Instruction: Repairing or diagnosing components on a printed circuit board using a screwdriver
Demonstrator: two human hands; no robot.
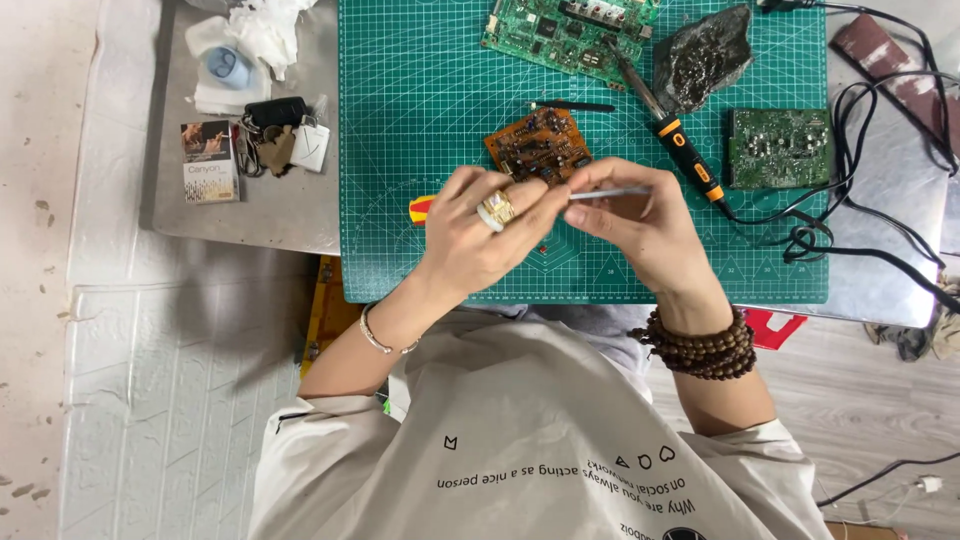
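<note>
Both hands, left [478, 232] & right [640, 225], pinch a thin metal rod [608, 193] btwn fingertips, over the green mat [420, 110]. Orange board [540, 143] lies just beyond them; soldering iron [672, 135] beyond the right hand.

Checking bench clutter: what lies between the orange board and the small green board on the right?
In the head view, the soldering iron lies slantwise between the orange board and the small green board, on the green cutting mat.

Thin metal tool [608, 193] and brown circuit board [540, 145] on my green cutting mat [420, 120]
I see the slim silvery tool held level between both hands — the small orange-brown board lies flat just beyond it, component side up.
</note>
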